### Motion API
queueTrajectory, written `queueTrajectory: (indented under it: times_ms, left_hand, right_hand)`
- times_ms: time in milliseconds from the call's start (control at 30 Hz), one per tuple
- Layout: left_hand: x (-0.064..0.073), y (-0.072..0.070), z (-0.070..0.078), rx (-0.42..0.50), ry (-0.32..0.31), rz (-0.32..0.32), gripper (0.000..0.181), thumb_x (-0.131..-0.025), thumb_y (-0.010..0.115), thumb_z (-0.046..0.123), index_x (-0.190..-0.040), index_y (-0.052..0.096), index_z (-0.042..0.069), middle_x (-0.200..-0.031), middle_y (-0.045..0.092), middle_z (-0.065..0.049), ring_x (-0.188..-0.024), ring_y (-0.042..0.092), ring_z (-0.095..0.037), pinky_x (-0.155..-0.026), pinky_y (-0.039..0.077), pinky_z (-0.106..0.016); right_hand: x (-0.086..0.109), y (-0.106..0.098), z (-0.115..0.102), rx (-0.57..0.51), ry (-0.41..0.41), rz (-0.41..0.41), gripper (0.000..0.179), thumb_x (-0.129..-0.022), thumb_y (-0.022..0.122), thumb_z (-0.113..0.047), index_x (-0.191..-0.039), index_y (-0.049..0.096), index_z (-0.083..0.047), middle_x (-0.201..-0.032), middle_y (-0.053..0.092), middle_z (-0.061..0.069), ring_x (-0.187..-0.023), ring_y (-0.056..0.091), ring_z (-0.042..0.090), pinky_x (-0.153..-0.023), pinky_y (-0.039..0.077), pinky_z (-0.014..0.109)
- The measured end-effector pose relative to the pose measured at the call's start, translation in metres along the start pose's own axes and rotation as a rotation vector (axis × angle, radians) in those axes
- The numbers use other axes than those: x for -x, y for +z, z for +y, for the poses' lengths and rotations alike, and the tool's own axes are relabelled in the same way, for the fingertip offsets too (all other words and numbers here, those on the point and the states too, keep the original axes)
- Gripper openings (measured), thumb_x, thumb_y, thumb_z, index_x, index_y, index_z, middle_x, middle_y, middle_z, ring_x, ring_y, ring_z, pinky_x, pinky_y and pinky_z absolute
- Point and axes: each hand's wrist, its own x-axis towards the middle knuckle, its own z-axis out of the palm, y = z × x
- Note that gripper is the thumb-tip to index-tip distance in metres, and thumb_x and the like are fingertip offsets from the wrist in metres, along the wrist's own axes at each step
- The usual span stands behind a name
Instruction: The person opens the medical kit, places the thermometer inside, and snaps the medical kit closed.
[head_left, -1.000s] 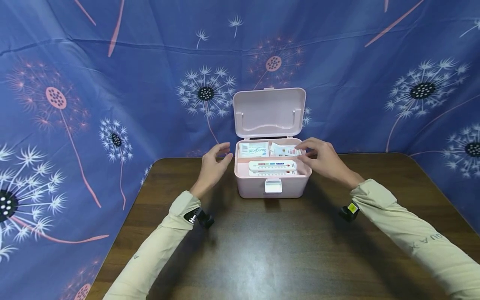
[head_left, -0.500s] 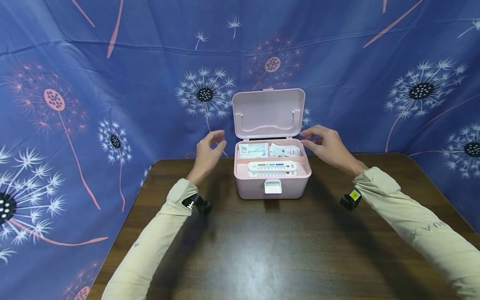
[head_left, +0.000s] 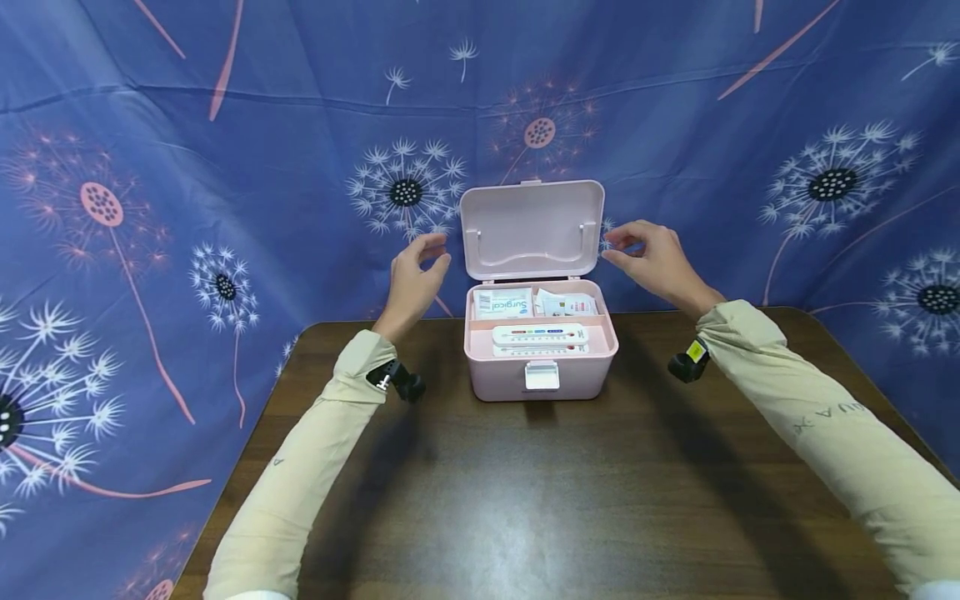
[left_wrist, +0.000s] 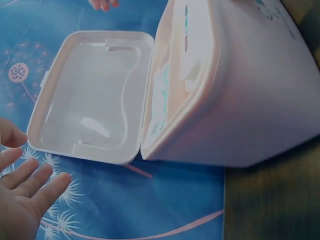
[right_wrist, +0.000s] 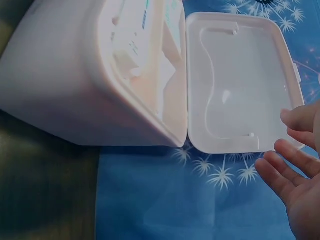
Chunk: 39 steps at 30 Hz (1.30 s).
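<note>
A pink box (head_left: 480, 382) stands at the back of the table with its lid (head_left: 534, 229) raised. Inside, a packet printed "Surgical" (head_left: 502, 304) and a white printed packet (head_left: 566, 305) lie in the rear compartment. Two white thermometer strips, the upper thermometer (head_left: 540, 335) overlapping the other, lie in front. Just left of the lid hovers my left hand (head_left: 414, 279), fingers loosely bent and holding nothing. My right hand (head_left: 654, 262) is in the air by the lid's right edge, also holding nothing; whether its fingertips touch the lid I cannot tell.
A white latch (head_left: 542, 375) hangs on the box's front. Behind the brown wooden table (head_left: 525, 483) hangs a blue dandelion-patterned cloth (head_left: 315, 167), close to the raised lid. Each wrist carries a small black camera, such as the left camera (head_left: 405, 383).
Both hands have risen from beside the box's rim to the sides of the raised lid. The right hand has come away from the white packet. The box and its contents stay in place.
</note>
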Motion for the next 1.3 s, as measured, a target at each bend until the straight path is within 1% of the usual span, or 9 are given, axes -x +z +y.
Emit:
queueTrajectory:
  times_ms: [133,233,367,467,600,800,1000,1133,1300]
  left_hand:
    - [-0.007,0.000,0.001,-0.044,0.007,-0.006,0.032,-0.089,0.060,0.006,-0.121,0.061,0.003,-0.123,0.061,-0.013,-0.109,0.061,-0.019,-0.092,0.050,-0.036]
    - [-0.012,0.001,0.004,-0.050,-0.002,-0.014,0.033,-0.090,0.060,0.007,-0.123,0.060,0.004,-0.124,0.061,-0.011,-0.110,0.060,-0.018,-0.093,0.049,-0.039]
    - [-0.021,0.004,0.004,-0.023,0.002,-0.005,0.034,-0.090,0.059,0.007,-0.123,0.059,0.001,-0.124,0.060,-0.013,-0.111,0.059,-0.022,-0.093,0.049,-0.043]
    - [-0.028,0.005,0.003,-0.015,-0.004,0.014,0.034,-0.090,0.059,0.007,-0.124,0.058,0.000,-0.124,0.059,-0.016,-0.111,0.059,-0.023,-0.092,0.050,-0.041]
    - [-0.036,0.005,0.002,-0.029,-0.023,0.035,0.034,-0.090,0.059,0.007,-0.124,0.058,0.000,-0.123,0.060,-0.014,-0.111,0.059,-0.022,-0.093,0.050,-0.038]
    - [-0.045,0.006,-0.003,-0.046,-0.051,0.024,0.036,-0.091,0.058,0.008,-0.126,0.057,0.001,-0.125,0.059,-0.014,-0.113,0.059,-0.023,-0.091,0.051,-0.032]
    - [-0.058,0.008,-0.008,-0.102,-0.055,0.012,0.036,-0.092,0.057,0.008,-0.128,0.056,0.004,-0.127,0.059,-0.011,-0.113,0.058,-0.021,-0.089,0.051,-0.026]
    - [-0.064,0.009,-0.007,-0.112,-0.036,-0.018,0.038,-0.092,0.056,0.008,-0.130,0.054,0.005,-0.130,0.057,-0.009,-0.114,0.057,-0.020,-0.089,0.051,-0.025]
    - [-0.066,0.010,-0.003,-0.118,-0.066,-0.131,0.047,-0.094,0.053,0.011,-0.140,0.046,0.013,-0.142,0.046,-0.002,-0.123,0.050,-0.016,-0.096,0.046,-0.025]
  right_hand:
    - [-0.009,0.000,0.000,-0.002,0.026,-0.011,0.032,-0.089,0.067,-0.013,-0.115,0.062,0.004,-0.113,0.060,0.019,-0.099,0.057,0.029,-0.089,0.051,0.049]
    - [-0.015,-0.002,0.000,-0.005,0.026,-0.009,0.033,-0.089,0.067,-0.012,-0.116,0.061,0.005,-0.114,0.060,0.020,-0.100,0.057,0.030,-0.089,0.051,0.049]
    - [-0.022,-0.006,-0.001,-0.005,0.025,0.003,0.035,-0.089,0.066,-0.012,-0.118,0.059,0.005,-0.114,0.060,0.021,-0.100,0.057,0.031,-0.088,0.051,0.049]
    - [-0.028,-0.008,-0.003,-0.003,0.030,0.010,0.037,-0.089,0.066,-0.014,-0.120,0.059,0.005,-0.114,0.060,0.021,-0.100,0.058,0.032,-0.087,0.051,0.050]
    - [-0.033,-0.008,-0.005,0.007,0.037,0.020,0.038,-0.089,0.065,-0.013,-0.123,0.058,0.004,-0.114,0.060,0.021,-0.102,0.059,0.034,-0.085,0.051,0.051]
    - [-0.039,-0.010,-0.004,0.002,0.050,0.039,0.039,-0.089,0.065,-0.010,-0.124,0.057,0.004,-0.116,0.060,0.022,-0.103,0.059,0.036,-0.086,0.050,0.051]
    - [-0.047,-0.012,-0.008,0.014,0.086,0.010,0.044,-0.090,0.062,-0.011,-0.132,0.052,0.000,-0.121,0.057,0.021,-0.107,0.058,0.035,-0.088,0.051,0.050]
    - [-0.053,-0.012,-0.012,0.013,0.088,-0.011,0.050,-0.090,0.062,-0.009,-0.137,0.047,-0.003,-0.128,0.053,0.020,-0.111,0.057,0.034,-0.089,0.051,0.049]
    - [-0.060,-0.012,-0.020,0.002,0.090,-0.069,0.058,-0.091,0.062,-0.011,-0.143,0.038,-0.004,-0.141,0.043,0.018,-0.119,0.051,0.035,-0.093,0.049,0.050]
